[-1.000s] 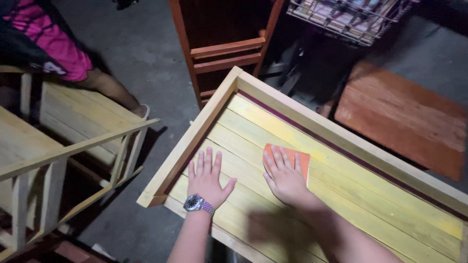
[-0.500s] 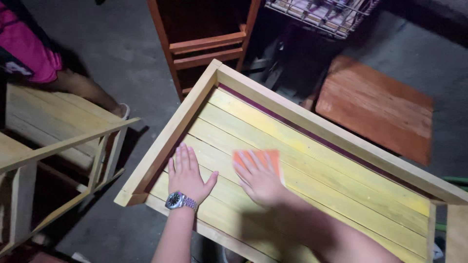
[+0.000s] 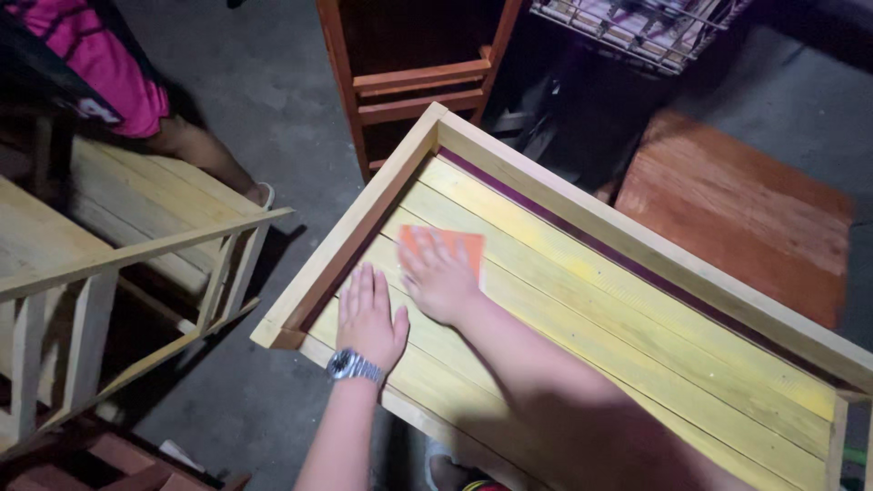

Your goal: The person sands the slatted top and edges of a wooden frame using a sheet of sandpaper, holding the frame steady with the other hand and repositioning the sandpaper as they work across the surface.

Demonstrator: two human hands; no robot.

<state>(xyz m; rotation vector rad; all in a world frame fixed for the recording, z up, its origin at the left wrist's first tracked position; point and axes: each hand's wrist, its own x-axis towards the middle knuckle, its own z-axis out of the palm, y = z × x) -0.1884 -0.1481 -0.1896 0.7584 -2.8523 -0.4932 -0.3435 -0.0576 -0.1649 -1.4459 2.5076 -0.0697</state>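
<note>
A pale yellow slatted wooden panel with a raised frame (image 3: 509, 173) lies slanted in front of me. My right hand (image 3: 438, 277) presses flat on an orange sheet of sandpaper (image 3: 455, 244) near the panel's left end. My left hand (image 3: 368, 318), with a wristwatch, rests flat with spread fingers on the slats just beside it, close to the left corner.
A pale wooden frame with rails (image 3: 109, 264) stands to the left. A person in pink (image 3: 100, 73) stands at the upper left. A red-brown wooden chair frame (image 3: 409, 82) is behind the panel, a red-brown board (image 3: 746, 209) to the right, a wire basket (image 3: 637, 27) at the top.
My right hand has slid the sandpaper left along the slats toward the panel's left end. My left hand stays flat near the corner. The view has shifted.
</note>
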